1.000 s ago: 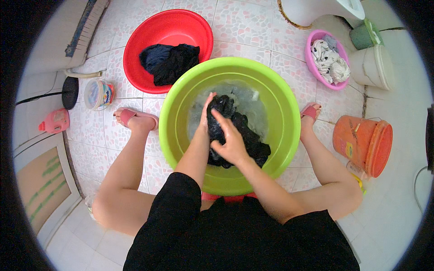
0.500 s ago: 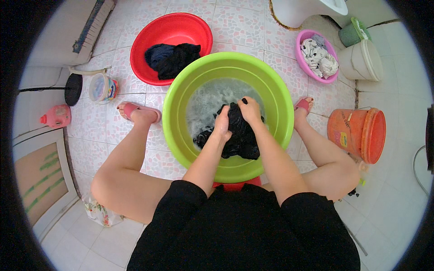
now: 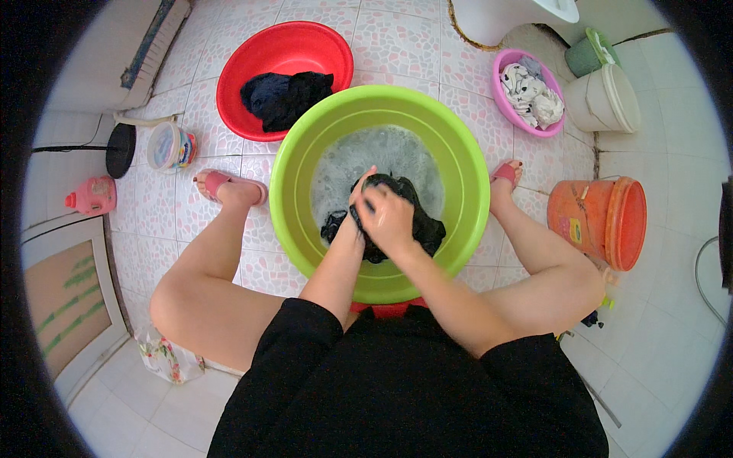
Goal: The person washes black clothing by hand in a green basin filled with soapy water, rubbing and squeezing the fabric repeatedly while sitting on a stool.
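A large lime-green basin (image 3: 466, 229) stands on the floor between my legs, with cloudy, foamy water (image 3: 389, 141) in it. Bunched in the water lies a wet black garment (image 3: 424, 225). My left hand (image 3: 360, 195) grips part of the black cloth at its left side, its fingers partly covered by the other hand. Over it, my right hand (image 3: 388, 217) is closed on the cloth, pressed close to the left hand and slightly blurred.
At the far left a red basin (image 3: 328, 49) holds dark clothes (image 3: 286, 99). A pink basin (image 3: 496, 88) with light clothes stands far right. An orange bucket (image 3: 580, 217) lies at right, a white bucket (image 3: 599, 103) behind it. A small tub (image 3: 164, 147) and pink bottle (image 3: 93, 196) stand left.
My right hand has moved left and nearer to me, from the cloth's far right side onto my left hand. My left hand has shifted slightly left. The garment has spread out to the right.
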Demonstrator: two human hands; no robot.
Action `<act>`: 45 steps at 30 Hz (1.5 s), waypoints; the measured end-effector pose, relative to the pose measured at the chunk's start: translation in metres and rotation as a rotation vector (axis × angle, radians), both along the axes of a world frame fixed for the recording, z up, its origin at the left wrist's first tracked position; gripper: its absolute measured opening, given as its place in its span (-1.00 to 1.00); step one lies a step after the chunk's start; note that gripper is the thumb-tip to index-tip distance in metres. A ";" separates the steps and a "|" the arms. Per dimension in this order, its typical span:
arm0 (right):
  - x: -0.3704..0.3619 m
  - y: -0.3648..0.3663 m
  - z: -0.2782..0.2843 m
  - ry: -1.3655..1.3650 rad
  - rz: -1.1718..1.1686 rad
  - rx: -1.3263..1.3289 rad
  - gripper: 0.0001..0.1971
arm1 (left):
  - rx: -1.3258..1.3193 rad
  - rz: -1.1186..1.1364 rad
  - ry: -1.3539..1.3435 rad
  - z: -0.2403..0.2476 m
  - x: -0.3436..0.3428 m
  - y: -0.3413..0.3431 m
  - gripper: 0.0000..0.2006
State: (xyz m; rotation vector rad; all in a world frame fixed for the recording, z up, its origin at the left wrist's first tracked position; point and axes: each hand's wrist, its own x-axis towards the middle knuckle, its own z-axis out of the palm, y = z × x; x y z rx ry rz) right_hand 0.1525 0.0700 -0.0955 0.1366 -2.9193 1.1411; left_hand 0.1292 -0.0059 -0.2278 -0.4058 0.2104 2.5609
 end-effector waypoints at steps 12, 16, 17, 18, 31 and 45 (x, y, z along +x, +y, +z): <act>-0.018 0.052 -0.034 -0.115 -0.141 -0.362 -0.83 | -0.531 -0.076 -0.351 0.073 -0.008 0.021 -0.71; 0.024 0.015 0.018 -0.016 0.002 -0.243 -0.82 | -0.602 -0.059 -0.187 0.039 -0.019 0.007 -0.73; 0.029 0.009 0.017 0.005 0.010 -0.180 -0.83 | -0.503 -0.053 -0.184 0.043 -0.017 0.011 -0.74; 0.032 0.008 0.015 0.025 0.021 -0.118 -0.84 | -0.405 -0.044 -0.183 0.048 -0.012 0.015 -0.75; -0.047 0.112 -0.055 -0.421 -0.102 -0.098 -0.43 | -0.607 -0.246 -0.200 0.105 0.001 0.036 -0.39; -0.097 0.144 -0.083 -0.469 0.159 0.074 -0.46 | -1.602 0.380 0.108 0.062 -0.043 -0.049 -0.70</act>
